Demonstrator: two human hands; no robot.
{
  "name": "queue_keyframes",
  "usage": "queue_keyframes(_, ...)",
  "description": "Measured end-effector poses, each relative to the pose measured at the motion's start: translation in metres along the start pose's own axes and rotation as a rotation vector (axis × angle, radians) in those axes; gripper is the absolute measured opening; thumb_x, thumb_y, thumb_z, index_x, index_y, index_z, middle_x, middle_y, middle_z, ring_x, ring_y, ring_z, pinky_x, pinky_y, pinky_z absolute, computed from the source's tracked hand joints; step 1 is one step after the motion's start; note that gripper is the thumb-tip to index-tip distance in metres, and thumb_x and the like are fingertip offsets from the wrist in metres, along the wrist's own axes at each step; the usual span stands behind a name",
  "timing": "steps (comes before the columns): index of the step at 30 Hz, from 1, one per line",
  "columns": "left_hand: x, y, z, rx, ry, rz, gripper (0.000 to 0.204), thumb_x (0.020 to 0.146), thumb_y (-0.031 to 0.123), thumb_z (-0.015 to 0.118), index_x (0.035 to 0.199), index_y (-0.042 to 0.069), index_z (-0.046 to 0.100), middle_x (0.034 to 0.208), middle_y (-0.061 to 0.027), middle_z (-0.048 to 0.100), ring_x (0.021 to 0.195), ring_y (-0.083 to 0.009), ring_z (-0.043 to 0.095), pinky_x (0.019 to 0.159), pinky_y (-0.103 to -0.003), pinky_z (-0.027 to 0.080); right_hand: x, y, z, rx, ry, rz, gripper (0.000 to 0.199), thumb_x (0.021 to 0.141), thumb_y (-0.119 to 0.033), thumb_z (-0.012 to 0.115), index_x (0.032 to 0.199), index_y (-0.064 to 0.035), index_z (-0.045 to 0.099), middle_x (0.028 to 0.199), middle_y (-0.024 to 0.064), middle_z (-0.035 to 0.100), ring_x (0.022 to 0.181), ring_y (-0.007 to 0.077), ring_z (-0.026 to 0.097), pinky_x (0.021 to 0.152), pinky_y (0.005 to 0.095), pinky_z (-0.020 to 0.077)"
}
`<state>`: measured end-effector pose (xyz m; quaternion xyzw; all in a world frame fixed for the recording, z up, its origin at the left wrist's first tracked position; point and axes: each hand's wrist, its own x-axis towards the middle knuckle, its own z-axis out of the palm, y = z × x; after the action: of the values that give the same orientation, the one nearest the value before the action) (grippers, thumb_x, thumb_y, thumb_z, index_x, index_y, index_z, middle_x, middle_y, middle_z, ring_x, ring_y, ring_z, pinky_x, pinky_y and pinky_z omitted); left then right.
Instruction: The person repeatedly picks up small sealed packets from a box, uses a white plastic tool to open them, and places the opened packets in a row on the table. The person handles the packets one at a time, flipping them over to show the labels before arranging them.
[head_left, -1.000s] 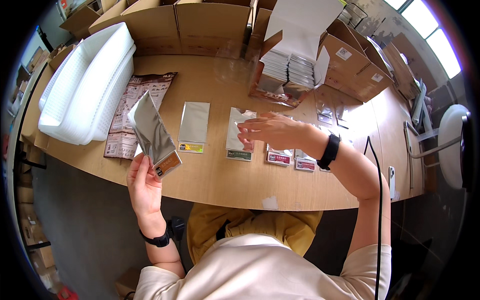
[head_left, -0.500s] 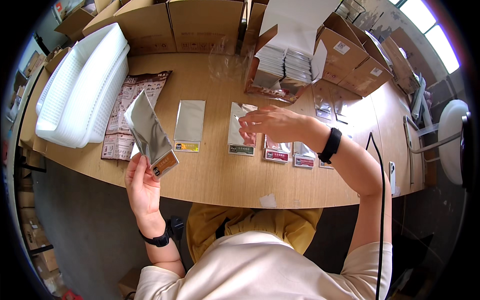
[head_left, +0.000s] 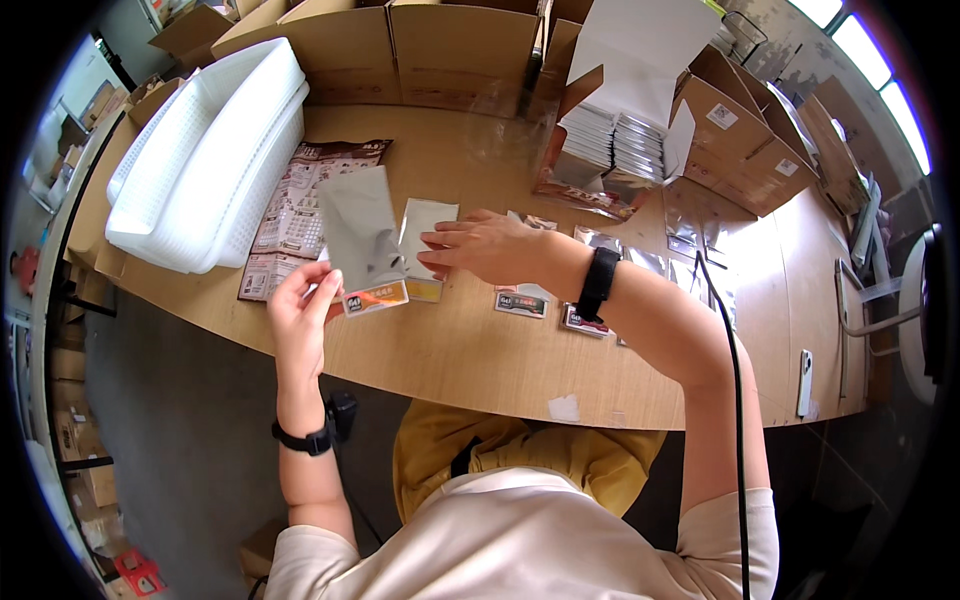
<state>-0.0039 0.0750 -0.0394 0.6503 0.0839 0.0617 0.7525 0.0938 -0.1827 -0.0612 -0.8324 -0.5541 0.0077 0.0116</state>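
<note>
Right hand (head_left: 492,246) is moved to yellow-labelled packet (head_left: 429,215), fingers open; left of it, left hand (head_left: 303,302) pinches orange-labelled packet (head_left: 362,228), not laid; right of it, green-labelled packet (head_left: 521,304) already lies.

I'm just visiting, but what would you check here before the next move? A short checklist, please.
1. Left hand has a grip on the flat silver packet with an orange label: ok, pinched near the label end.
2. Right hand touching the flat silver packet with a yellow label: cannot tell.
3. Yellow-labelled packet fully visible: not ok, partly covered by the right hand.
4. Printed cardboard box with a white inside open: ok, silver packets show.
5. Thin black cable clear of the right arm: cannot tell; they overlap in view.
</note>
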Motion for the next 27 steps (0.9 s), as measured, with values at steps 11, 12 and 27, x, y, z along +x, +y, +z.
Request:
queue_keyframes(11, 0.068, -0.02, 0.01, 0.708, -0.293, 0.119, 0.017, 0.081, 0.006, 0.062, 0.093, -0.006, 0.058, 0.079, -0.0073, 0.06, 0.067, -0.0095, 0.058, 0.059, -0.021, 0.047, -0.051, 0.004, -0.009, 0.043, 0.013, 0.058, 0.049, 0.074, -0.009, 0.06, 0.121, -0.0196, 0.049, 0.129, 0.003, 0.046, 0.121, 0.0183, 0.041, 0.094, 0.04, 0.0376)
queue_keyframes(12, 0.072, -0.023, 0.012, 0.743, -0.305, 0.127, 0.017, 0.08, 0.006, 0.062, 0.092, -0.006, 0.058, 0.078, -0.0075, 0.061, 0.067, -0.0097, 0.059, 0.059, -0.021, 0.047, -0.052, 0.003, -0.008, 0.041, 0.05, 0.058, 0.047, 0.074, -0.01, 0.06, 0.119, -0.0193, 0.05, 0.126, 0.0029, 0.048, 0.12, 0.0181, 0.042, 0.093, 0.0398, 0.0379)
queue_keyframes(27, 0.084, -0.043, 0.015, 0.932, -0.34, 0.185, 0.014, 0.079, 0.002, 0.059, 0.088, -0.008, 0.057, 0.066, -0.0097, 0.064, 0.051, -0.0113, 0.059, 0.047, -0.023, 0.046, -0.045, -0.003, -0.015, 0.124, 0.079, 0.052, 0.03, 0.068, -0.01, 0.067, 0.093, -0.0186, 0.053, 0.109, 0.0042, 0.053, 0.11, 0.0207, 0.048, 0.088, 0.0401, 0.0379)
